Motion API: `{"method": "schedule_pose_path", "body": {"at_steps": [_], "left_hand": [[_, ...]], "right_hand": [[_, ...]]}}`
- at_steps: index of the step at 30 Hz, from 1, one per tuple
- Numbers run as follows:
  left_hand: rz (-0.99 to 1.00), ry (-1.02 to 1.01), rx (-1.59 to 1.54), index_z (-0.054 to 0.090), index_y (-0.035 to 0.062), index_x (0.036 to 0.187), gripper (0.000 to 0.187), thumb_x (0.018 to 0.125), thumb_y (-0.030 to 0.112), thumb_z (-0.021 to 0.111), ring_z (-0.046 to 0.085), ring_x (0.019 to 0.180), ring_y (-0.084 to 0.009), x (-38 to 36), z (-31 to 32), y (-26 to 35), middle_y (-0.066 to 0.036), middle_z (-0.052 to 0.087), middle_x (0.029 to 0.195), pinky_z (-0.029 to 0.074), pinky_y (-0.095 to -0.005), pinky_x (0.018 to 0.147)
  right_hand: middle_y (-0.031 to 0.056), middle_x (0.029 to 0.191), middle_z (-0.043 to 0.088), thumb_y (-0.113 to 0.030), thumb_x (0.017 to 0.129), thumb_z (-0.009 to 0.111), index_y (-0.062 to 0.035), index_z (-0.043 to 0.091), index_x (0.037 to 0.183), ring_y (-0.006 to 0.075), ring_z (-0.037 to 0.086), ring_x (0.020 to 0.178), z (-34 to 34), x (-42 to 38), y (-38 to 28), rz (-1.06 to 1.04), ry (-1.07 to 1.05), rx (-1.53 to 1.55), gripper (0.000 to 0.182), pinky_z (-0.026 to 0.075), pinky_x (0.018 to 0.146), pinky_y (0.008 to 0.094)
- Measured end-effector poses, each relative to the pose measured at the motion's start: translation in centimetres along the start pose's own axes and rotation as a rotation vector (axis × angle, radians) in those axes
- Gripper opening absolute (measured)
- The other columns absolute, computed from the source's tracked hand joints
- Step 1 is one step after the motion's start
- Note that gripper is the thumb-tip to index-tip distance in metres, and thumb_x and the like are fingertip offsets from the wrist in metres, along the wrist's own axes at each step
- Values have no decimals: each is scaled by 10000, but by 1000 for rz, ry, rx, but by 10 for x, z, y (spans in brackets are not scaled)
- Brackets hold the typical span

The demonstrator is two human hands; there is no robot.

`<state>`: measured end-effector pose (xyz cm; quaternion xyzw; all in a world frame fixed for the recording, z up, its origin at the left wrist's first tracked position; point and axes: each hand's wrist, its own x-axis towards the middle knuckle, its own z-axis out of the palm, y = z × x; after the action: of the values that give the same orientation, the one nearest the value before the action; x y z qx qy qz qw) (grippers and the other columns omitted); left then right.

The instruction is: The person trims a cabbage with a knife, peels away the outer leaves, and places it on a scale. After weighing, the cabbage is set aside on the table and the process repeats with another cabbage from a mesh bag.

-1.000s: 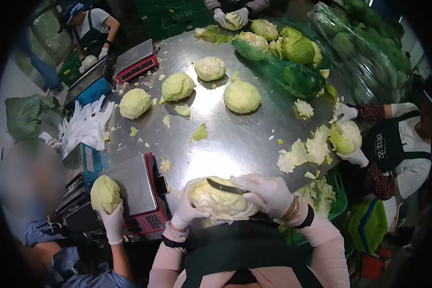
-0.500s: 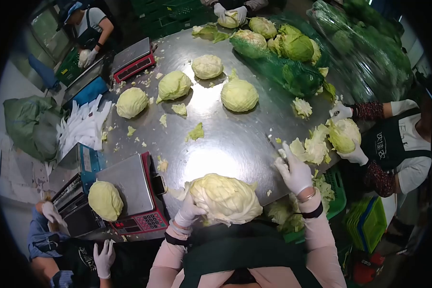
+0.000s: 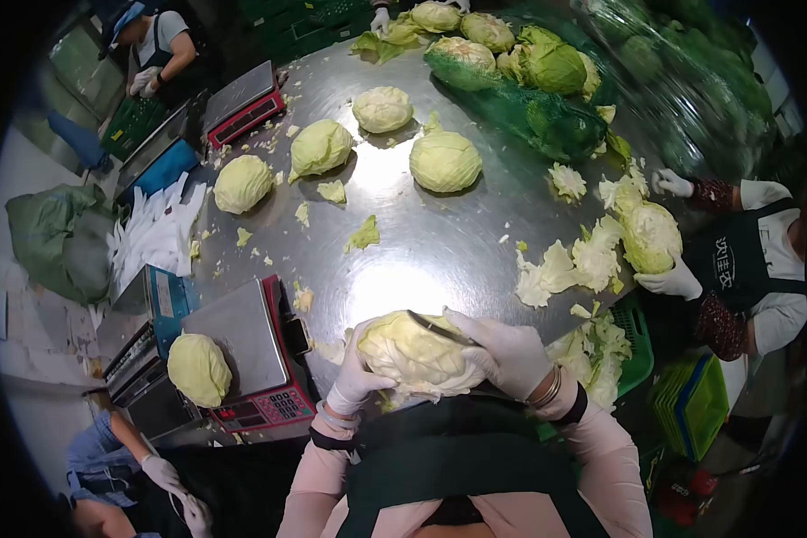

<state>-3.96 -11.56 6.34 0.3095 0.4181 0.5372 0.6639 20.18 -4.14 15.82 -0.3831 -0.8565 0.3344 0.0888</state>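
A pale green cabbage (image 3: 408,363) is at the table's near edge, right in front of my apron. My gloved left hand (image 3: 354,377) grips its left side, fingers curled round it. In my gloved right hand (image 3: 514,360) is a small knife (image 3: 438,329), its dark, curved blade lying across the top of the cabbage. The right fingers rest against the cabbage's right side and partly hide the handle. Beyond stand several more cabbages, one of them a round head (image 3: 446,162) in mid-table.
A red scale (image 3: 233,336) with a cabbage (image 3: 199,370) on it stands left. Loose leaves (image 3: 547,276) lie right, above a green crate (image 3: 635,345). A green net bag (image 3: 547,125) of cabbages sits at the back. A co-worker's gloved hand (image 3: 672,278) holds a cabbage at right.
My right hand has come in from the right with the knife, onto the cabbage. The cabbage has turned a little in my left hand. The right co-worker's upper hand has moved off their cabbage.
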Motion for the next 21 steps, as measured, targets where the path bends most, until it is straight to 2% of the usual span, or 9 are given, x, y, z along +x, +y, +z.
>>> {"method": "schedule_pose_path", "body": {"at_steps": [3,5,7,9,11,12,17,19,21], "left_hand": [[64,-6,111,361,10,1278,961,491,213,872,478,1118,-189,-1,1,1,-96,492,1211,381,-323,978],[174,8,384,380,33,1276,975,469,240,886,494,1115,-216,-3,2,4,-115,514,1162,388,-344,969],[392,-35,706,395,65,1262,887,528,249,858,506,1098,-220,-6,11,24,-108,521,1138,380,-364,976],[622,-55,1029,410,97,1248,799,587,258,830,518,1081,-224,-6,24,47,-100,528,1113,372,-383,982],[1062,-235,1843,428,158,1200,557,727,240,712,526,1050,-221,-12,37,56,-70,527,1091,322,-437,1015],[1195,-224,1886,435,216,1157,408,791,209,614,487,1092,-193,-11,35,50,-35,508,1130,263,-502,1039],[1255,-232,1797,438,253,1155,461,746,205,647,389,1213,-230,-4,26,45,-52,445,1247,229,-573,1025],[1213,-214,1795,442,257,1155,480,732,200,660,362,1239,-247,-1,10,33,-65,419,1287,229,-596,1014],[843,108,1633,448,176,1169,531,695,182,689,339,1244,-324,-1,-3,19,-109,398,1310,251,-562,1020]], "right_hand": [[147,989,617,-282,898,498,-67,503,1247,292,617,795,20,11,36,-288,304,142,410,509,635,349],[128,927,638,-300,919,477,-23,542,1196,245,625,764,25,15,73,-321,305,188,397,509,626,335],[112,1009,646,-393,963,367,-68,425,1325,199,637,712,22,12,109,397,208,926,490,506,674,242],[120,1064,622,-427,946,397,-62,401,1334,208,618,845,39,4,119,450,161,1061,534,498,757,292],[127,1118,598,-461,928,426,-56,377,1343,218,598,978,44,2,105,528,90,1204,583,491,840,342],[131,1187,554,-493,906,446,-67,339,1363,214,557,1050,46,5,73,401,2,1454,634,471,880,347],[129,1361,403,-527,855,515,-96,310,1384,206,399,1243,83,15,57,214,-316,2104,713,384,999,386],[128,1193,551,-447,862,550,-65,393,1323,185,560,1042,74,23,41,405,-171,2130,619,487,856,355],[98,1031,593,-401,868,550,-48,447,1254,150,580,864,111,32,101,392,-213,2074,533,498,730,309]]}}
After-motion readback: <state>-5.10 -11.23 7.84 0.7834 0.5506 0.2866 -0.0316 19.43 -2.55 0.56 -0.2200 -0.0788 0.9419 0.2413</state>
